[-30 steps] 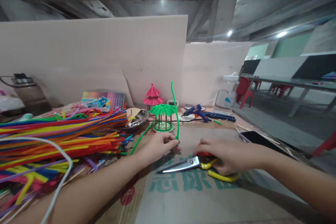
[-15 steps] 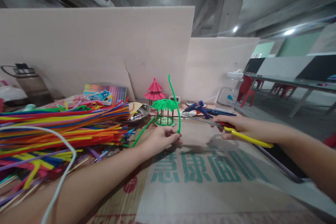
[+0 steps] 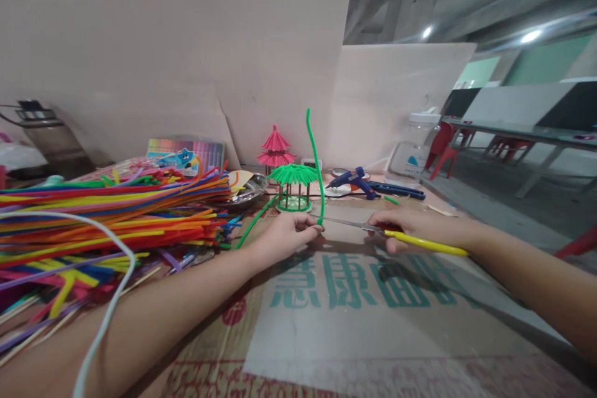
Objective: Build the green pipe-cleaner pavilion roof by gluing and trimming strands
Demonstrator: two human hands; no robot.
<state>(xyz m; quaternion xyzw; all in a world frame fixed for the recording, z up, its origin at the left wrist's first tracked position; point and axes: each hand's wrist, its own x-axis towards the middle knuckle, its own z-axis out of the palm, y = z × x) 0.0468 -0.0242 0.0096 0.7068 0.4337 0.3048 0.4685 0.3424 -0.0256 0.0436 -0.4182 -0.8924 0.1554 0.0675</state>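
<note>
A green pipe cleaner (image 3: pixel 315 155) stands upright, its lower end pinched between the fingers of my left hand (image 3: pixel 295 233). My right hand (image 3: pixel 410 227) is closed round the handles of scissors with yellow grips (image 3: pixel 422 241). Their metal blades point left and reach the pipe cleaner just above my left fingertips; I cannot tell whether they touch it. Right behind my left hand is a small pavilion model (image 3: pixel 293 183) with a green roof, brown posts and a round base. A pink-roofed pavilion (image 3: pixel 276 148) stands farther back.
Bundles of coloured pipe cleaners (image 3: pixel 116 205) fill the left side, with a white cable (image 3: pixel 105 323) in front. A glue gun (image 3: pixel 349 180), a dark blue cutter (image 3: pixel 396 190) and a clear jug (image 3: pixel 413 146) are at the back right. A cardboard sheet (image 3: pixel 219 348) covers the table.
The scissors in my right hand have moved left, so the blades now reach the upright green pipe cleaner. The view has tilted slightly downward. A short green piece now shows near the cutter.
</note>
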